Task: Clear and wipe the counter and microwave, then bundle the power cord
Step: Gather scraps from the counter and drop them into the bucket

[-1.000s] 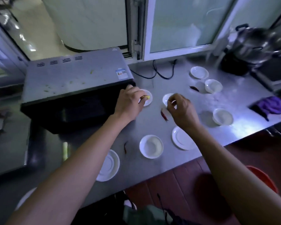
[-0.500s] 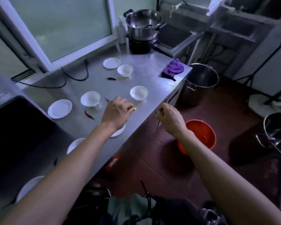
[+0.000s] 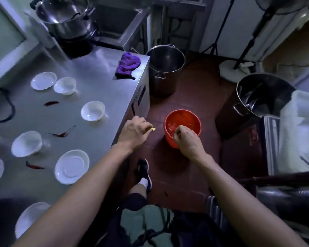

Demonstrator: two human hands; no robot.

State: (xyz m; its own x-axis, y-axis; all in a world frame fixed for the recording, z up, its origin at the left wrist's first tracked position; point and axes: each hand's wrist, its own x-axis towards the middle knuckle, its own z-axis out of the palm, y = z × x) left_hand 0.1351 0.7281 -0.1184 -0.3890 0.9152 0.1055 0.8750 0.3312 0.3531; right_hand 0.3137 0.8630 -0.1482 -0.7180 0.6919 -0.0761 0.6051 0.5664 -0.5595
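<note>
Yellow scrap (image 3: 152, 129) pinched in L hand (image 3: 134, 133), R hand (image 3: 187, 139) over red bucket (image 3: 182, 120).

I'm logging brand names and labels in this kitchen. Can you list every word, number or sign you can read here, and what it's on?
No text can be read.
Dark panel on the counter's end face: may carry a label, too blurred to tell.
Red mark on the dark cabinet by the floor: blurred, unreadable.
White bowls, orange bucket, purple cloth, steel pots: no lettering visible.
</note>
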